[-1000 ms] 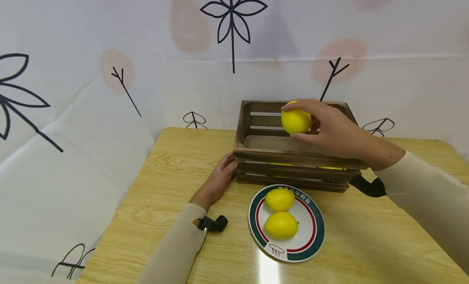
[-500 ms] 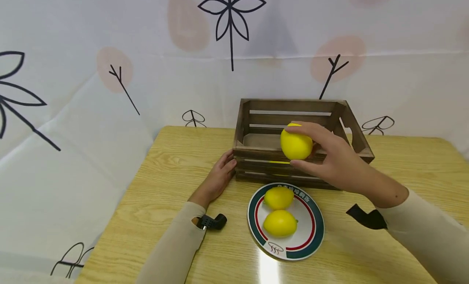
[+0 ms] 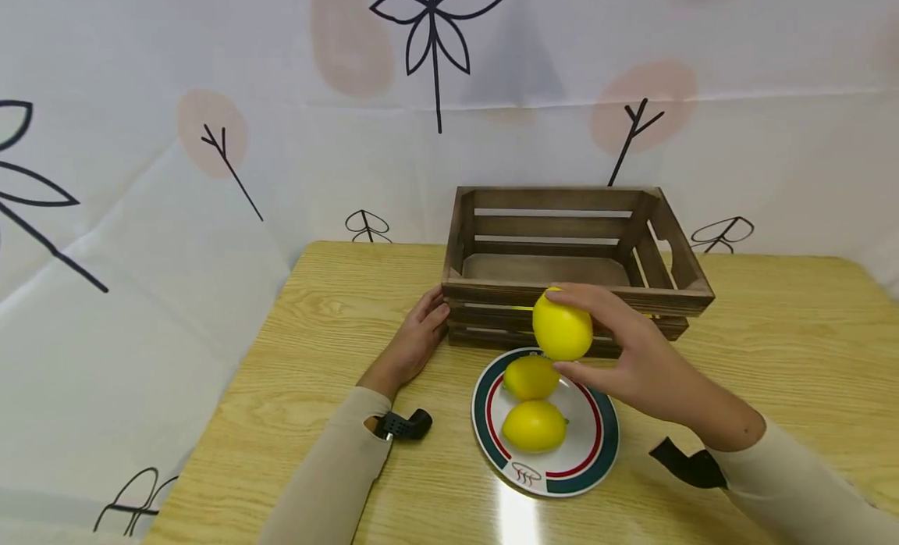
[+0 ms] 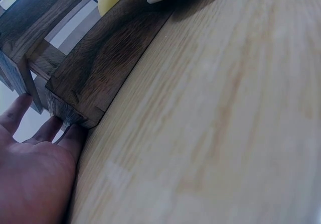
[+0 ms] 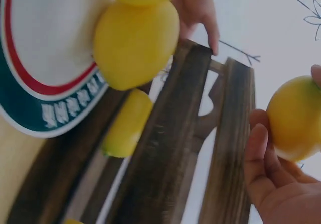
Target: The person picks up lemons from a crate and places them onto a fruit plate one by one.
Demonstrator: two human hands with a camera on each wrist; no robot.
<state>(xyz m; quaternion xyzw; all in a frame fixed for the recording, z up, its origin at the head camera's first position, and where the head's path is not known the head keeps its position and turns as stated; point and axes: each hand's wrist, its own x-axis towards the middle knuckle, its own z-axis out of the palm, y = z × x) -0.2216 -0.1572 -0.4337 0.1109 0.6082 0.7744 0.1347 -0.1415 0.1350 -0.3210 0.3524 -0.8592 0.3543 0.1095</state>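
My right hand (image 3: 642, 361) pinches a yellow lemon (image 3: 562, 326) between thumb and fingers, in front of the crate and just above the plate's far edge. Two more lemons, a far one (image 3: 530, 379) and a near one (image 3: 535, 426), lie on the round plate (image 3: 583, 428), white with a green rim and red ring. Behind it stands a dark slatted wooden crate (image 3: 576, 293). Yellow fruit (image 5: 129, 123) shows through its slats in the right wrist view. With extended fingers, my left hand (image 3: 414, 342) touches the crate's left side; the left wrist view shows the fingertips at its corner.
The light wood table (image 3: 337, 326) carries the crate and plate. A white cloth (image 3: 527, 139) with leaf drawings hangs behind the table and along its left. Black bands (image 3: 403, 425) sit at both wrists.
The right hand has brought the lemon from over the crate's opening, across its front edge, down and nearer to the plate. The left hand stays at the crate's side.
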